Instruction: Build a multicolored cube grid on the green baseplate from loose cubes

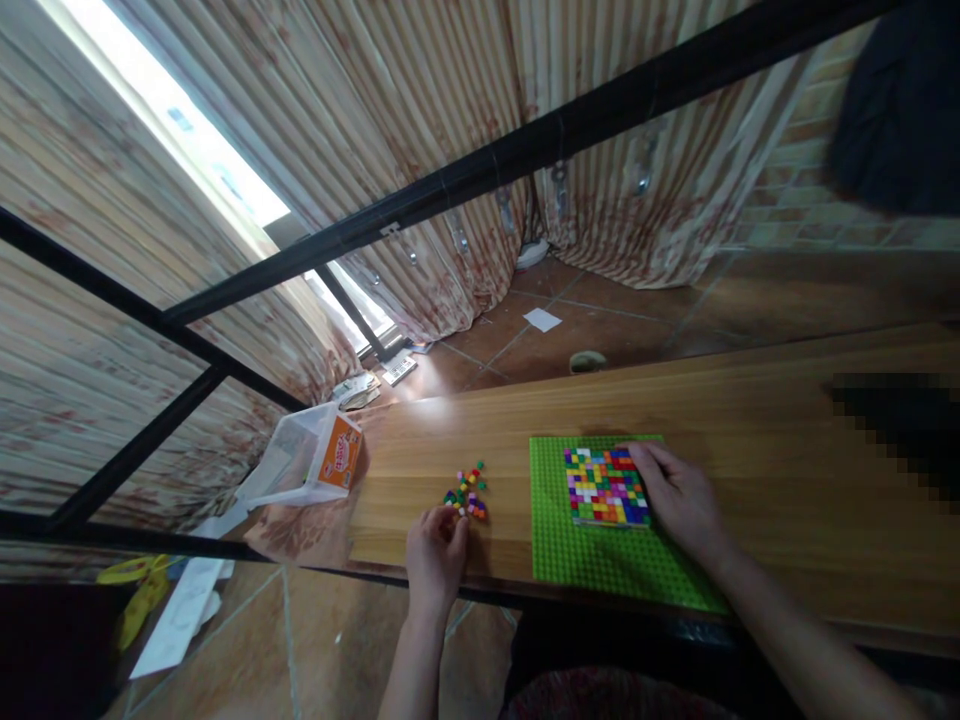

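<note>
A green studded baseplate (551,540) lies on the wooden table, and on it sits a rectangular mosaic of small multicoloured toy bricks (606,488). My right hand (679,500) grips the mosaic at its right edge, with fingers over the upper right corner. To the left of the baseplate, loose toy bricks (471,485) in mixed colours lie in a small scattered pile. At the near side of this pile is my left hand (435,555), its fingers curled and fingertips drawn together among the bricks. Whatever its fingertips hold is too small to make out.
A clear plastic box (300,465) with an orange label lies tipped at the left end of the wooden table (787,450). Black metal bars (480,165) cross above the far side, before striped curtains (420,100). Papers (541,319) lie on the tiled floor.
</note>
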Tool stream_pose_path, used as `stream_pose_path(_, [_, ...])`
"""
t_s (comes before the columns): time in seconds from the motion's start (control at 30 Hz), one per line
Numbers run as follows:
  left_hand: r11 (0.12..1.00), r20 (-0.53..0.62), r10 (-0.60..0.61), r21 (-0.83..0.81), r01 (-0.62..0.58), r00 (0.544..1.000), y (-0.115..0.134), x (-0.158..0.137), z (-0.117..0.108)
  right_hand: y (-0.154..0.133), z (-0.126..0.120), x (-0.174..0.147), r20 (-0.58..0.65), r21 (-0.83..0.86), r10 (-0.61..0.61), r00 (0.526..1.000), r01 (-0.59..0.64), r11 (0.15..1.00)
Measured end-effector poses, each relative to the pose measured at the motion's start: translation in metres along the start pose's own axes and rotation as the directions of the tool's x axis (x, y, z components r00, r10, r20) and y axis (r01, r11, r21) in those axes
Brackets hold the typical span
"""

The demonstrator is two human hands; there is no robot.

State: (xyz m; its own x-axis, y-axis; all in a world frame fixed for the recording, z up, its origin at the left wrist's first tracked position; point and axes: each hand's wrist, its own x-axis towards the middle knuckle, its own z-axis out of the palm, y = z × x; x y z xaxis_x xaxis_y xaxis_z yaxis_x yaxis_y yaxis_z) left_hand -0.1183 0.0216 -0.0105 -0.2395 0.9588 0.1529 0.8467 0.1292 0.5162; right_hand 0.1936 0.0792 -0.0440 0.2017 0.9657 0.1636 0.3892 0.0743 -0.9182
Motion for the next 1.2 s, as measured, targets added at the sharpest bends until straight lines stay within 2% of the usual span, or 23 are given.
stream_pose_path(0.17, [0.995,-0.026,0.023,0.096,-0.021,0.999,0.003,0.004,0.009,-0.001,0.0,0.0,0.006,0.0,-0.009,1.0,0.009,1.0])
stream_pose_path(0.27, [0.997,-0.042,0.029,0.072,-0.026,0.999,0.004,0.004,0.01,-0.002,0.0,0.0,0.006,0.016,-0.018,1.0,0.018,1.0])
stream_pose_path(0.37, [0.999,-0.056,-0.035,-0.043,0.033,0.998,0.007,0.001,0.01,-0.004,0.0,0.0,0.002,0.023,-0.011,1.0,0.011,1.0])
stream_pose_path(0.5, [0.961,0.001,-0.076,-0.267,0.073,0.997,0.021,-0.003,0.009,-0.007,0.001,0.0,-0.004,0.041,-0.002,1.0,0.003,0.999])
stream_pose_path(0.6, [0.941,-0.013,-0.008,-0.339,0.003,1.0,0.039,-0.004,0.01,-0.008,0.001,0.0,0.001,0.049,-0.003,1.0,0.003,0.999])
stream_pose_path(0.73, [0.929,-0.041,0.101,-0.354,-0.109,0.994,0.061,-0.005,0.017,-0.009,0.001,0.001,0.007,0.064,-0.008,1.0,0.007,0.998])
stream_pose_path(0.93, [0.908,0.025,0.205,-0.378,-0.181,0.978,0.085,-0.008,0.025,-0.012,0.0,0.0,0.003,0.073,-0.001,1.0,0.0,0.997])
stream_pose_path(1.2, [0.837,0.045,0.394,-0.43,-0.338,0.918,0.137,0.01,0.029,-0.01,0.001,0.001,0.0,0.093,-0.025,1.0,0.025,0.995])
